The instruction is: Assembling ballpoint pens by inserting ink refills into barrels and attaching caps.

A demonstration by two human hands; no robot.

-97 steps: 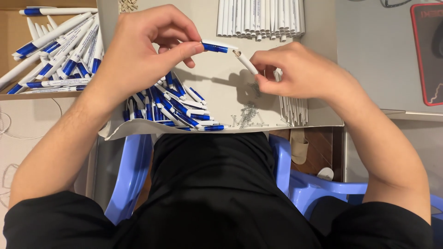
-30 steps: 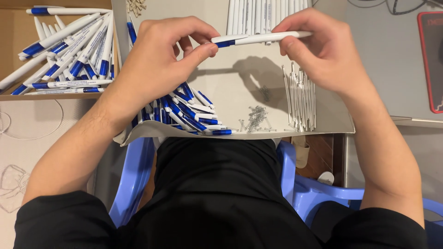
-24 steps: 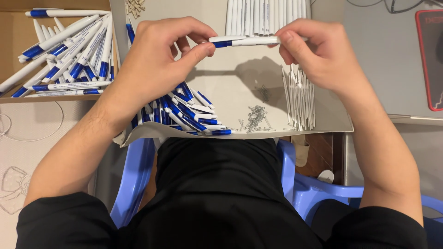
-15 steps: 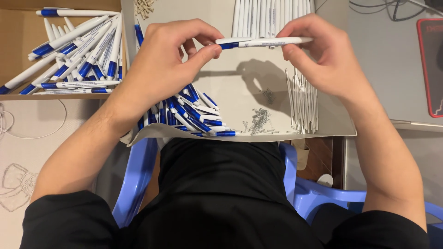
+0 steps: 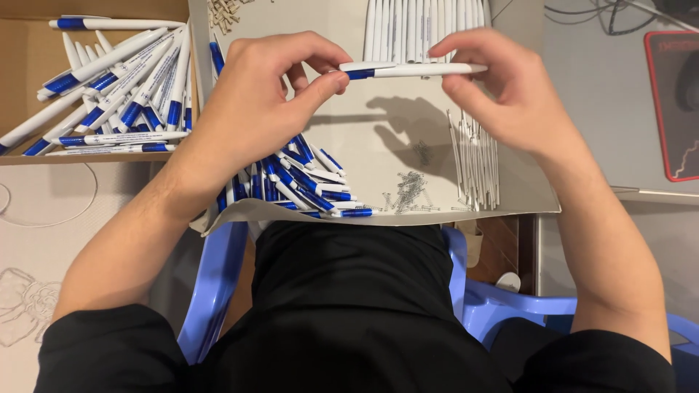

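A white pen with a blue band (image 5: pixel 408 70) is held level above a grey sheet of card (image 5: pixel 378 145). My left hand (image 5: pixel 262 109) pinches its blue end between thumb and fingers. My right hand (image 5: pixel 502 91) grips the white barrel end. Under my left wrist lies a heap of blue and white pen parts (image 5: pixel 306 182). A small pile of metal springs (image 5: pixel 408 193) and a row of thin refills (image 5: pixel 477 164) lie on the card below my right hand.
A cardboard box (image 5: pixel 29 51) at the left holds several finished white and blue pens (image 5: pixel 109 87). White barrels (image 5: pixel 422 29) are lined up at the card's far edge. A red-edged dark pad (image 5: pixel 673 102) lies right. Blue plastic chair (image 5: pixel 218 284) below.
The two separate pen pieces from earlier are now joined into one pen. Both hands have stayed on it, shifting it slightly while the view moved.
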